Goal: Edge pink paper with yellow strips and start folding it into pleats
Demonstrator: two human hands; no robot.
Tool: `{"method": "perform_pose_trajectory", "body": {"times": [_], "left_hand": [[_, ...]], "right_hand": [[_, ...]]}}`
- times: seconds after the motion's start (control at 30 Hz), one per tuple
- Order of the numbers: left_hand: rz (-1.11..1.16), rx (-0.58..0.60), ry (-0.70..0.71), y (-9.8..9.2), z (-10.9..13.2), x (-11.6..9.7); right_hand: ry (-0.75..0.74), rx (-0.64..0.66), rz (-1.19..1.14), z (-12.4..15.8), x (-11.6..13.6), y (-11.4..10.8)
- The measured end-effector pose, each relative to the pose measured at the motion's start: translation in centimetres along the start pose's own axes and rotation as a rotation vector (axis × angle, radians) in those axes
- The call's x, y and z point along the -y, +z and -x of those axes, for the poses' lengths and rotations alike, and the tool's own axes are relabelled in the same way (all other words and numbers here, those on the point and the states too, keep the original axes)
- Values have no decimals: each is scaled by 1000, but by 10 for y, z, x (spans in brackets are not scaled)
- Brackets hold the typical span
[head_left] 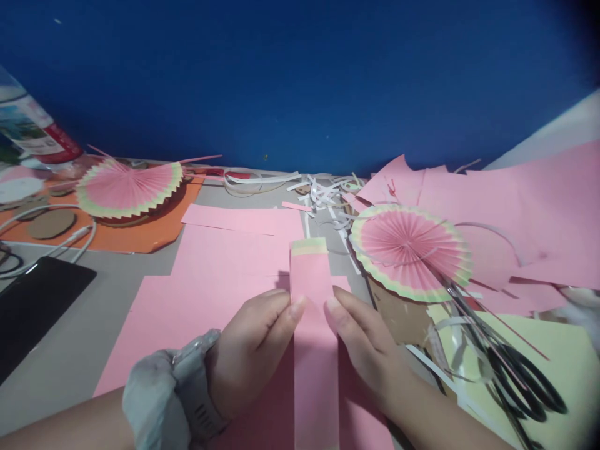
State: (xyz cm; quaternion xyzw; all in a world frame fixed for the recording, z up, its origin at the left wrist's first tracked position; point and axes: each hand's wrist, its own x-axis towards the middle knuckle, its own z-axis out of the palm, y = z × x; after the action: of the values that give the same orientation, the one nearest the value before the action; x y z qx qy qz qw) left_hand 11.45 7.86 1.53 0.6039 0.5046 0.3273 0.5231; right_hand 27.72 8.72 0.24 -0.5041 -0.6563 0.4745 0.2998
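A long pink paper strip [315, 362] stands between my hands, its far end edged in pale yellow and green. My left hand [255, 340], with a watch and a grey scrunchie at the wrist, pinches the strip's left edge between thumb and fingers. On the opposite edge, my right hand [363, 344] grips it the same way. Whether the strip is folded into several layers I cannot tell. Beneath lie flat pink paper sheets [197, 312].
Pleated pink paper fans [126, 187] with green rims lie left and right. Scissors [497, 356] rest at right over pale green paper [557, 356]. A black phone [47, 306], an orange sheet [159, 234], a bottle [40, 128] and white paper scraps [323, 190] surround the work. A blue partition [300, 81] rises behind.
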Motion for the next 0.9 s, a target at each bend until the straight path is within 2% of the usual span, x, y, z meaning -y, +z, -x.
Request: {"method": "perform_pose_trajectory", "body": {"times": [0.27, 0.43, 0.63, 0.9], "left_hand": [[8, -6, 39, 0, 1, -3], [-74, 4, 9, 0, 3, 3], [-231, -60, 25, 3, 1, 3], [-200, -26, -50, 0, -4, 5]], "right_hand": [[-28, -1, -76, -1, 4, 0], [-34, -72, -50, -1, 3, 2], [-5, -117, 3, -1, 3, 2], [-37, -129, 59, -2, 6, 3]]}}
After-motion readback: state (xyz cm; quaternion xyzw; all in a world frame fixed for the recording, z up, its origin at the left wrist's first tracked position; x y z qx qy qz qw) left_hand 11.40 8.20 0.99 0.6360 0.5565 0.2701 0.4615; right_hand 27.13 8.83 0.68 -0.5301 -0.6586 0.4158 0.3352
